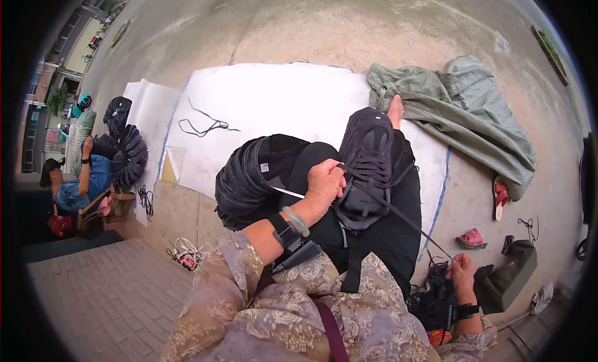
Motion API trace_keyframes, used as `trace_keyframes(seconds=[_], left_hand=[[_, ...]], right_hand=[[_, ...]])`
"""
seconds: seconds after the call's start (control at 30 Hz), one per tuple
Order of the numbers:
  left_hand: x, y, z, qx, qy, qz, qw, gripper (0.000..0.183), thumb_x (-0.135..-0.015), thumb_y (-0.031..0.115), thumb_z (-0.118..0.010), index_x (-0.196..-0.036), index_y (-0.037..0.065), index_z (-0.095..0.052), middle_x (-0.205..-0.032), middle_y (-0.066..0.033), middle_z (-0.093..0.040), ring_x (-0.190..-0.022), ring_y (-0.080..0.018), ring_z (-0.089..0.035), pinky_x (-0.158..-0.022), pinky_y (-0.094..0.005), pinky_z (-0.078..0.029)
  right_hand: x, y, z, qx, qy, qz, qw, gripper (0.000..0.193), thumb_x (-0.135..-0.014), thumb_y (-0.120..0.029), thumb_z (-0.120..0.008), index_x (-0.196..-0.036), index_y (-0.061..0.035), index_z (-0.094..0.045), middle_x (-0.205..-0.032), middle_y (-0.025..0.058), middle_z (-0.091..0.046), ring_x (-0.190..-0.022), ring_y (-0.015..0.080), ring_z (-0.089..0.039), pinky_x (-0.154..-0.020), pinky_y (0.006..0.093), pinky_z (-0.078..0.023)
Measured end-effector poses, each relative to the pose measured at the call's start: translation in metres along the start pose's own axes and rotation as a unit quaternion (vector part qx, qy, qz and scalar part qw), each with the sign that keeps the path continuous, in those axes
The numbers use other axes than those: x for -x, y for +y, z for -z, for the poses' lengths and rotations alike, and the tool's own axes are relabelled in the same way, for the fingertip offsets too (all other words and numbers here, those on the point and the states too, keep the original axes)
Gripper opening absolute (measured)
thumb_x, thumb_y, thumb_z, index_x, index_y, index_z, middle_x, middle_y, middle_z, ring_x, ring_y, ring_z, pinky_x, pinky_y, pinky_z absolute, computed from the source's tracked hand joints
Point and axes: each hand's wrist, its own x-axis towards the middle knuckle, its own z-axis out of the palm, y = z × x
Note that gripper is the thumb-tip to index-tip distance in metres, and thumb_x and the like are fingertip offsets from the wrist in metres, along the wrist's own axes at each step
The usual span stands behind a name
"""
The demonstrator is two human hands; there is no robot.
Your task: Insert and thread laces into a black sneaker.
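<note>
A dark grey and black lace-up sneaker [367, 163] rests on my lap, toe end toward me, its laces crossing over the tongue. My left hand [325, 186] is closed at the sneaker's left edge, pinching a black shoelace. From the sneaker this shoelace [411, 222] stretches taut down to the right. Its far part is pinched in the fingertips of my right hand [461, 272], low at the right. Against my left leg leans a nested stack of black shoes [240, 181]. A bundle of black laces [436, 290] lies beside my right hand.
A white sheet [268, 94] with a loose black lace [208, 126] covers the ground ahead. Grey-green cloth [461, 107] lies at the right, above red slippers [500, 194]. Another person [81, 184] sits at the left beside more black shoes [128, 153].
</note>
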Motion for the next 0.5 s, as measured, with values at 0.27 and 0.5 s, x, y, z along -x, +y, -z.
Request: trace_keyframes(seconds=[0.27,0.5], left_hand=[[0.017,0.022,-0.012,-0.412,0.101,-0.458,0.782,0.026,-0.067,0.011,-0.066,-0.091,0.005,-0.057,-0.104,-0.0104,-0.054,-0.101,-0.0278,-0.05,-0.088,-0.0394,-0.035],[0.02,0.006,-0.051,-0.532,-0.035,-0.492,0.688,0.011,-0.071,0.015,-0.064,-0.079,0.008,-0.065,-0.114,-0.0087,-0.053,-0.114,-0.0338,-0.042,-0.097,-0.059,-0.022]], right_hand=[[-0.031,-0.112,-0.112,0.273,0.059,0.457,0.845,0.017,-0.066,-0.01,-0.069,-0.071,-0.0021,-0.054,-0.084,0.0133,-0.06,-0.08,0.031,-0.056,-0.071,0.0374,-0.045],[-0.04,-0.16,-0.199,0.193,0.054,0.464,0.863,0.043,-0.068,-0.015,-0.067,-0.106,-0.0024,-0.052,-0.081,0.0138,-0.057,-0.077,0.0308,-0.058,-0.069,0.0388,-0.046]])
